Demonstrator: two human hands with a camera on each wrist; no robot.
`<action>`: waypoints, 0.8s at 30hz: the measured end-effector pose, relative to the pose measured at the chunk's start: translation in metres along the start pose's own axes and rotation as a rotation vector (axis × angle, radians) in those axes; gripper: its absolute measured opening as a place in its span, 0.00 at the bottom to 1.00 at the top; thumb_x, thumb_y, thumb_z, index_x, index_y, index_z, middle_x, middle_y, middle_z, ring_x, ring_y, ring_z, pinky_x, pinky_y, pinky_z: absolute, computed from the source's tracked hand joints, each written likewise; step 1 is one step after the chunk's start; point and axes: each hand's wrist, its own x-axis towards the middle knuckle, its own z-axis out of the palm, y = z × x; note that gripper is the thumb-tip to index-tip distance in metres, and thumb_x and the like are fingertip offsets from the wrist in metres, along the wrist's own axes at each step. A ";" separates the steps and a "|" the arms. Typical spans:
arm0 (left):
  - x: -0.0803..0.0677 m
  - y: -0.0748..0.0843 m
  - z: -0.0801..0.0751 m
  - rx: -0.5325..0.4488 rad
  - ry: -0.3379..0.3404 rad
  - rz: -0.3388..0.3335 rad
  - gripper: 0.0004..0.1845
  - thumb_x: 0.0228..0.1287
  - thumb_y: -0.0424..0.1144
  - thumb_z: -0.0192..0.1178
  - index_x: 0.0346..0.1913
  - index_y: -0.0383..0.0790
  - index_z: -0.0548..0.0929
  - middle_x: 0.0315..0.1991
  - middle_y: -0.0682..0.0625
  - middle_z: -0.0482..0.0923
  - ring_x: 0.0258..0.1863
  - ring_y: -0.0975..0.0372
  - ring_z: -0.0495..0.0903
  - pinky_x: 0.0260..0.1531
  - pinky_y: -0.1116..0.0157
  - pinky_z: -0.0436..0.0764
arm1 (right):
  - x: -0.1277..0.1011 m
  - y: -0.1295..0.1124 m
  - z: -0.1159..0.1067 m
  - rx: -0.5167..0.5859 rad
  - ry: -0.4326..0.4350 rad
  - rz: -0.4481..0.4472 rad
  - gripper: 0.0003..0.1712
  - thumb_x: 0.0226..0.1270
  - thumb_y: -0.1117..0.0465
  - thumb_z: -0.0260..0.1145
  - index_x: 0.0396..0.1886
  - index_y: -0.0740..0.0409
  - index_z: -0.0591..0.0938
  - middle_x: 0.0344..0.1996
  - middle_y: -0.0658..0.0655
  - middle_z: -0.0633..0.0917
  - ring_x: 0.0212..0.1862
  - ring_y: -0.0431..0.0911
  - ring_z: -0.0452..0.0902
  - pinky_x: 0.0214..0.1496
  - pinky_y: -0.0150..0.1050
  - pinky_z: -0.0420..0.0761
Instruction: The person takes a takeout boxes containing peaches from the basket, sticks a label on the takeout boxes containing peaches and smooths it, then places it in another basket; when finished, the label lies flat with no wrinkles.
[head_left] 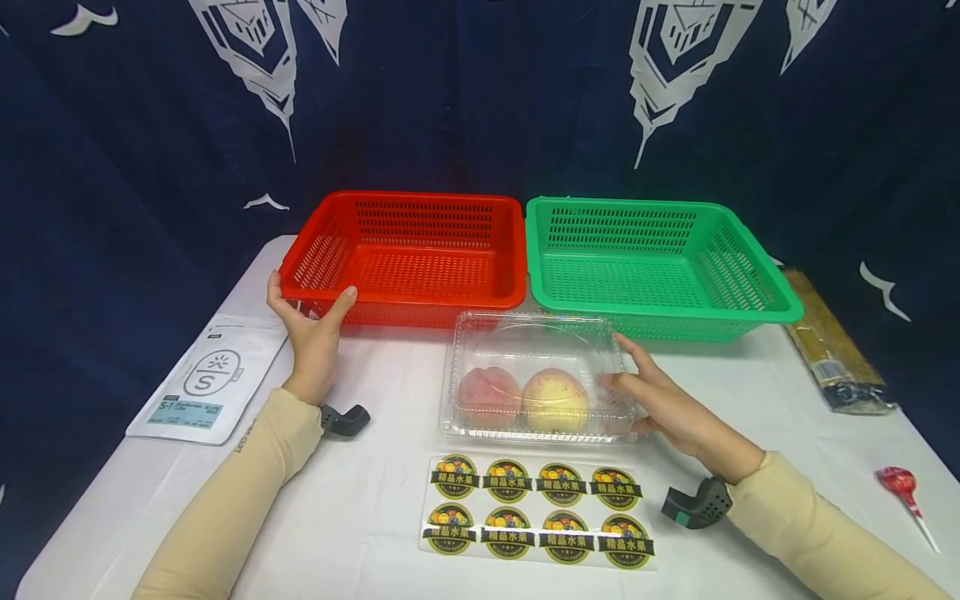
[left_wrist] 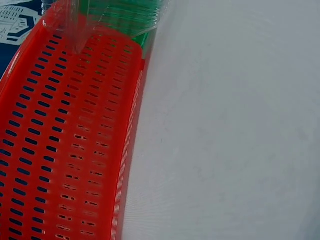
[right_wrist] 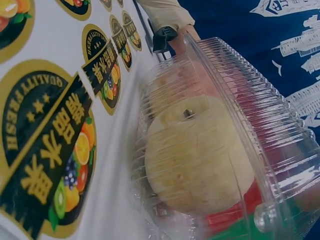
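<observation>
Currently, label by label:
Left hand: thumb and fingers spread wide, set against the near left corner of the red perforated plastic basket; nothing is gripped
Right hand: fingers straight and relaxed, laid flat against the right end of the clear plastic clamshell box; no curl round it is seen
Clamshell box: lid down, placed on the white table just in front of both baskets, between the two hands
Contents: two peaches side by side are seen through the lid; in the right wrist view the paler one fills the near end
Green perforated plastic basket: set touching the right side of the red one
Sticker sheet: eight round fruit labels in two rows, laid just in front of the box
White pouch: at the table's left edge
Red lollipop: near the right edge, well apart from the box
</observation>
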 end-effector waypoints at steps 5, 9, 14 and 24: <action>-0.001 0.001 0.001 0.054 0.029 0.005 0.61 0.66 0.38 0.75 0.86 0.58 0.38 0.86 0.54 0.41 0.84 0.60 0.46 0.80 0.67 0.57 | -0.003 -0.003 -0.002 -0.078 0.042 -0.047 0.52 0.80 0.58 0.56 0.89 0.59 0.35 0.78 0.84 0.56 0.77 0.78 0.58 0.60 0.68 0.81; -0.003 0.005 0.002 0.168 0.073 0.074 0.61 0.66 0.40 0.76 0.87 0.55 0.40 0.86 0.55 0.39 0.84 0.65 0.42 0.82 0.67 0.45 | -0.006 -0.005 0.002 -0.083 0.112 -0.124 0.51 0.80 0.62 0.58 0.89 0.61 0.38 0.80 0.83 0.53 0.79 0.78 0.53 0.71 0.80 0.64; -0.003 0.015 0.004 0.317 0.098 0.192 0.53 0.67 0.42 0.75 0.86 0.51 0.51 0.87 0.53 0.38 0.85 0.64 0.37 0.81 0.67 0.42 | -0.011 -0.004 0.009 -0.190 0.238 -0.289 0.51 0.79 0.67 0.63 0.88 0.63 0.43 0.82 0.79 0.50 0.81 0.77 0.47 0.78 0.77 0.53; -0.011 0.042 0.008 0.376 -0.177 0.539 0.29 0.66 0.32 0.72 0.69 0.32 0.80 0.81 0.48 0.66 0.83 0.60 0.57 0.81 0.53 0.58 | -0.022 -0.011 0.030 -0.523 0.326 -0.658 0.45 0.69 0.70 0.70 0.83 0.61 0.64 0.78 0.68 0.70 0.79 0.69 0.61 0.71 0.79 0.64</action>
